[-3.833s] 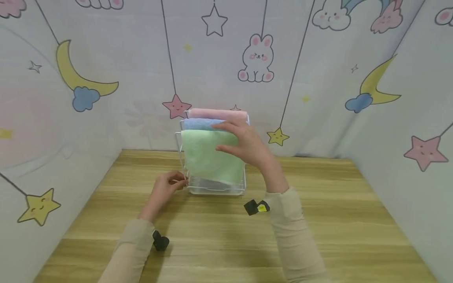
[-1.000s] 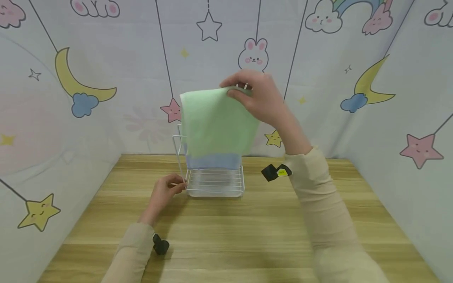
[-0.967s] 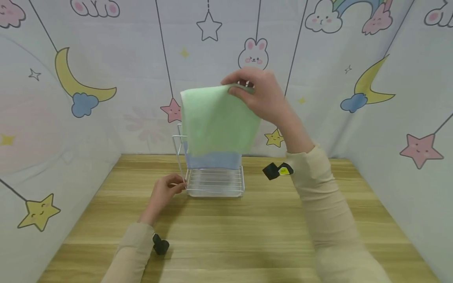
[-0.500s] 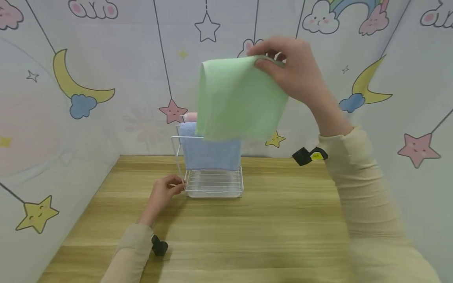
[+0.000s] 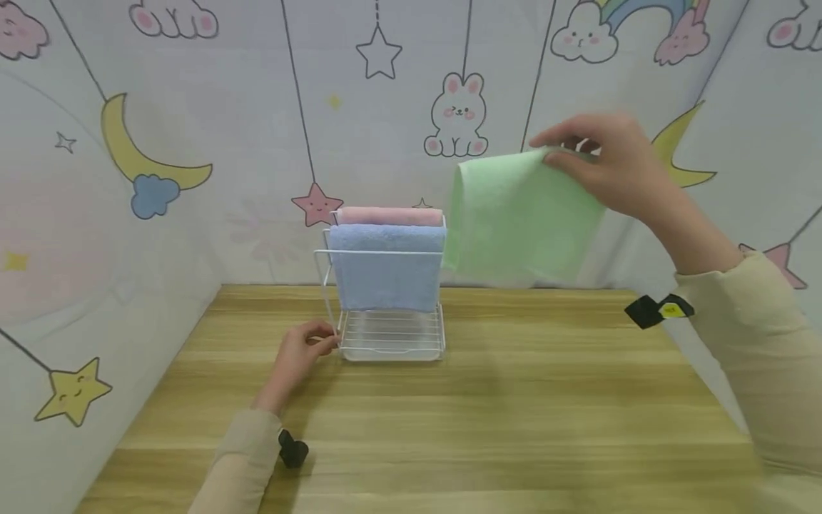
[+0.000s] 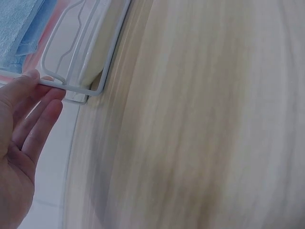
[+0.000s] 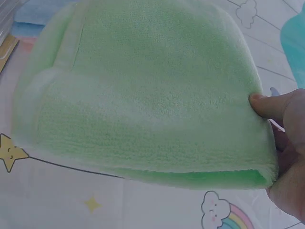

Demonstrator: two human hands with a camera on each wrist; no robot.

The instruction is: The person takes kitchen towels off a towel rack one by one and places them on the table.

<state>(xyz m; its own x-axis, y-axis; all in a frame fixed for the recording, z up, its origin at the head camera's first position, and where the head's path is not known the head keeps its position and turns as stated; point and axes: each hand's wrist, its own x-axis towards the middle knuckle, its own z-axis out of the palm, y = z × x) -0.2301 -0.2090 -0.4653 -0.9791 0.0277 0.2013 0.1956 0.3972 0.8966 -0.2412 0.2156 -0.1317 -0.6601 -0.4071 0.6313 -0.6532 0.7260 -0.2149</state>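
Observation:
My right hand (image 5: 616, 164) pinches the folded top edge of a green towel (image 5: 520, 214), which hangs in the air to the right of a white wire rack (image 5: 392, 350). In the right wrist view the thumb presses on the fuzzy cloth (image 7: 152, 90). A blue towel (image 5: 385, 271) drapes over the rack's middle bar, and a pink towel (image 5: 392, 215) over the rear one. The front bar (image 5: 379, 253) is bare. Low on the rack's left side, my left hand (image 5: 302, 357) pinches the frame wire; the left wrist view shows its thumb and fingertips around the wire (image 6: 71, 88).
The rack stands on a wood-grain table (image 5: 449, 428) near the back wall (image 5: 257, 143), a cloth printed with stars, moons and a bunny. A clear tray (image 5: 392, 325) sits under the rack's wire base. Side walls stand left and right.
The right hand has taken the green towel off the front bar, raised it, and carried it right and lower, clear of the rack. The left hand stays at the rack's frame.

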